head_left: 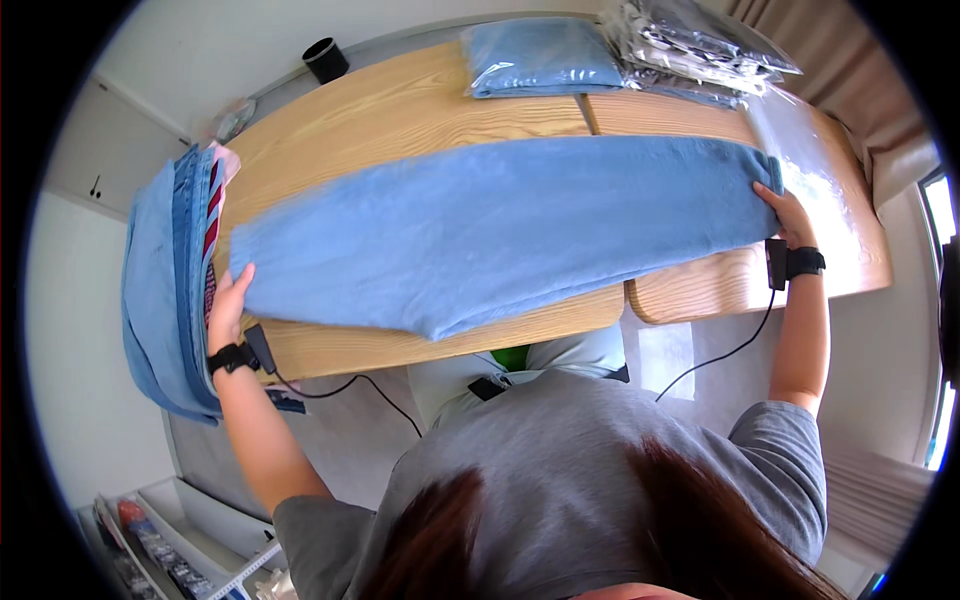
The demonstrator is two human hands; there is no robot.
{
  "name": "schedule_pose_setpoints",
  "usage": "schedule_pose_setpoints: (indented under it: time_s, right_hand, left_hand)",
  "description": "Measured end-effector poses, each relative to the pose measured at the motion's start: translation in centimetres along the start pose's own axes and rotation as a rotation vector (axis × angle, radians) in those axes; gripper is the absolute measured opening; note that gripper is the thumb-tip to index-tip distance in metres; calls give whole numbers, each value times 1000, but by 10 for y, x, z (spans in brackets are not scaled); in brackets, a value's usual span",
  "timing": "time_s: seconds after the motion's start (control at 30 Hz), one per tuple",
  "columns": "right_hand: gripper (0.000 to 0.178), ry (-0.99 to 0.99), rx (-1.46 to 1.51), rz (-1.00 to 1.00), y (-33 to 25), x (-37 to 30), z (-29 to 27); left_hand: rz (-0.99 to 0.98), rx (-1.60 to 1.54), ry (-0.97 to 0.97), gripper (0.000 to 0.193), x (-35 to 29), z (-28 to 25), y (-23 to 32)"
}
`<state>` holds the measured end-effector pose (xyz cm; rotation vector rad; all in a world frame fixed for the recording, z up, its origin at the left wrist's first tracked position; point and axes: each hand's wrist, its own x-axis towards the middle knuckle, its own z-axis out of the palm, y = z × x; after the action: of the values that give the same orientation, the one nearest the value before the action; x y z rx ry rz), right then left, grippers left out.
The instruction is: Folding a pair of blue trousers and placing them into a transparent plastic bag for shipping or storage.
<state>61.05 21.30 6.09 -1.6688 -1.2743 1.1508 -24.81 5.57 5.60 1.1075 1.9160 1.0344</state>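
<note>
A pair of light blue jeans [500, 230], folded in half lengthwise, stretches across the wooden table from left to right. At the left end, the wide waist edge is held by my left hand [228, 305], its thumb on top of the cloth and its other fingers mostly hidden. My right hand [792, 216] grips the leg-hem end at the far right, with fingers closed at the corner. The crotch point of the jeans hangs toward the table's near edge. Both wrists wear black straps with small black boxes and cables.
A pile of folded denim garments [155, 280] drapes over the table's left end. Along the far edge lie a bagged blue garment [540, 60] and a stack of clear-bagged clothes [690, 50]. Clear plastic bags [810, 150] lie at right. A black cup [325, 61] stands beyond the wooden table [400, 110].
</note>
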Motion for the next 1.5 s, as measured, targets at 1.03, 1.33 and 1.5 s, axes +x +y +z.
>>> schedule_pose_setpoints:
  time_s: [1.03,1.33,1.5]
  right_hand:
    - [51,-272,-679,-1087,-69,-188,340]
    - [36,-295,-630,-1142,-50,-180,333]
    - [39,-244,-647,-1080,-43,-180,307]
  left_hand:
    - [818,462,-71,10,-156,230,95]
    - [867,551,-170,43,-158,214,74]
    - [839,658,-28,37,-148,187,51]
